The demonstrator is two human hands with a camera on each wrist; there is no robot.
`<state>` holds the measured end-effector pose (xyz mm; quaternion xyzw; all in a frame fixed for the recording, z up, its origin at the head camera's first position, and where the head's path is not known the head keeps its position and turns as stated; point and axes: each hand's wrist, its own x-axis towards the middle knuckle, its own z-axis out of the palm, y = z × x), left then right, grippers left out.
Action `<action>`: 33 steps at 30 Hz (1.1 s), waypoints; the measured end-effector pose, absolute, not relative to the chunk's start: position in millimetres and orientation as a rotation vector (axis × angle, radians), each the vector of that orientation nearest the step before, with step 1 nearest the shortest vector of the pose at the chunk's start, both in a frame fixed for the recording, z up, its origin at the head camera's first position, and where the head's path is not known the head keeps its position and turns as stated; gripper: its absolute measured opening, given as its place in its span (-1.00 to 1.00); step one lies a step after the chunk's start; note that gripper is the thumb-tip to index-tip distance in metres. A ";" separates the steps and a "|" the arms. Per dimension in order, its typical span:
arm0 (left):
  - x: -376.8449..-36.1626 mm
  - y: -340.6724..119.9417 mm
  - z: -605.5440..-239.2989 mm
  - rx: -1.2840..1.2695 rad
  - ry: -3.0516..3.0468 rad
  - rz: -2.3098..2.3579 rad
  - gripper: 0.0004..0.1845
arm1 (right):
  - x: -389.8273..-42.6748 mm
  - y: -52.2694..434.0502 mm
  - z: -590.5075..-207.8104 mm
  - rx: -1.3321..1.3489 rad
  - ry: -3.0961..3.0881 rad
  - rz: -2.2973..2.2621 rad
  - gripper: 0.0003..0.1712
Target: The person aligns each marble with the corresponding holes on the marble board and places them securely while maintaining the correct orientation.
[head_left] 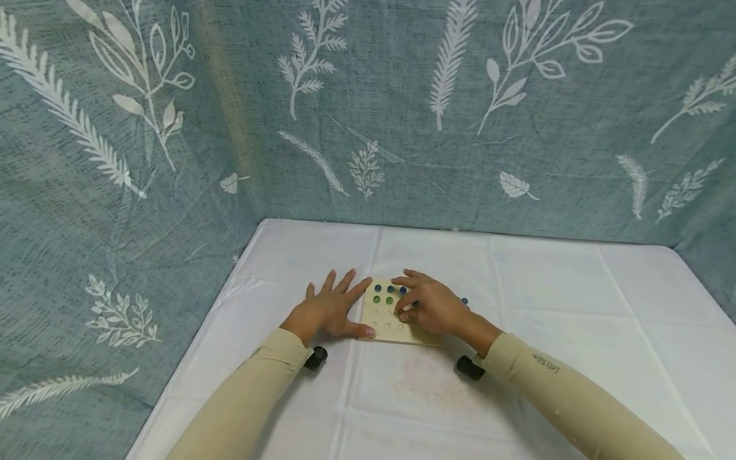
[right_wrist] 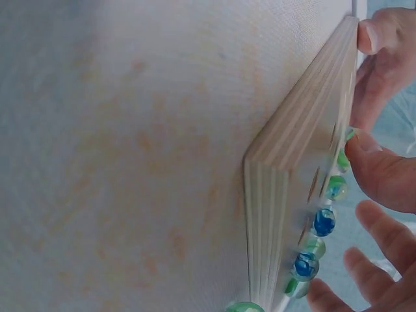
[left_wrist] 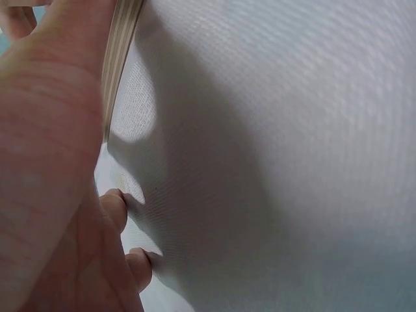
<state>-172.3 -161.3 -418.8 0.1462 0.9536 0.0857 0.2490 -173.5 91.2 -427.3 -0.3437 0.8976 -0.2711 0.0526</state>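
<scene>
While the left hand (head_left: 329,313) lies flat, fingers straight, steadying the square pale wooden board (head_left: 386,317), the right hand (head_left: 430,305) pinches a marble over it; a slip could roll blue and green glass marbles (right_wrist: 323,221) loose

White-clothed table (head_left: 575,306), teal leaf-print fabric backdrop (head_left: 402,96) behind and at left

Small dark print on the right sleeve (head_left: 545,365) near the wrist, too blurred to read; no other lettering anywhere.

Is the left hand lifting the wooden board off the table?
No: the left hand lies flat beside the wooden board, which rests on the table.
</scene>
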 end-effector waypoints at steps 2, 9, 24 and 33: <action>-173.0 -160.1 -418.5 0.396 2.595 0.227 0.17 | -173.8 92.6 -427.3 -1.052 2.724 -0.829 -0.87; -172.5 -159.7 -417.7 0.396 2.600 0.211 0.17 | -175.2 92.3 -428.8 -1.061 2.713 -0.820 -0.86; -171.5 -158.6 -415.4 0.393 2.595 0.185 0.17 | -175.2 92.7 -431.0 -1.065 2.725 -0.823 -0.86; -171.5 -158.4 -414.6 0.398 2.591 0.191 0.17 | -175.8 94.4 -431.1 -1.069 2.723 -0.822 -0.84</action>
